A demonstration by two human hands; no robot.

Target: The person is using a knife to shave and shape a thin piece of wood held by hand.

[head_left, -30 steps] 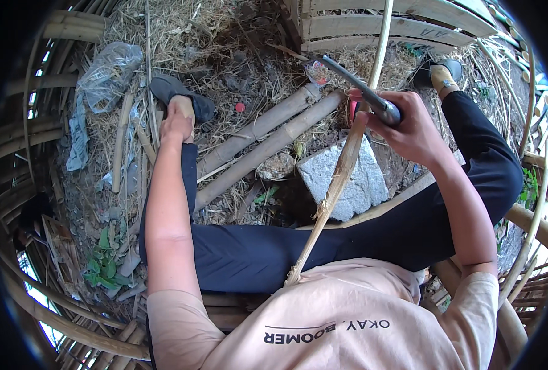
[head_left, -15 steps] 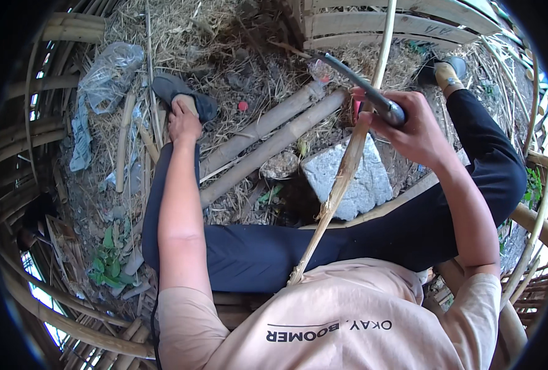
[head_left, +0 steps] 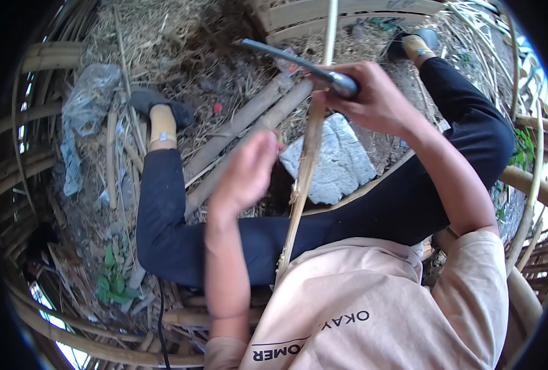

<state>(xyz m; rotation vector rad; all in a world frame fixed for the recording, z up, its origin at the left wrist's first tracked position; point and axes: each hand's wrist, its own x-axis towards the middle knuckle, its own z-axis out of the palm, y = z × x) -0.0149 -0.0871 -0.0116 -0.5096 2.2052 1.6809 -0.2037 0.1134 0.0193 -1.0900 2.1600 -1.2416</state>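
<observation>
My right hand [head_left: 376, 98] is closed round the rounded metal-capped handle of a long knife [head_left: 286, 57], whose narrow dark blade points to the far left. A long pale wooden stick [head_left: 310, 139] passes by the same hand, and its near end rests against my shirt. Whether these fingers also grip the stick is hidden. The stick's lower part looks rough, with shavings sticking out. My left hand [head_left: 246, 176] is raised over my left leg, apart from the stick. Motion smears its fingers, and nothing can be made out in them.
A pale stone block [head_left: 335, 161] lies between my legs. Two bamboo poles [head_left: 243, 120] lie beyond my left hand. A wooden crate [head_left: 354, 15] stands at the far side, a plastic bag [head_left: 89, 98] at far left. Bamboo railings [head_left: 52, 55] curve round both sides.
My left hand has left my left foot and moved up and right toward the stick. The knife blade has swung flatter toward the left in my right hand. The view has shifted slightly.
</observation>
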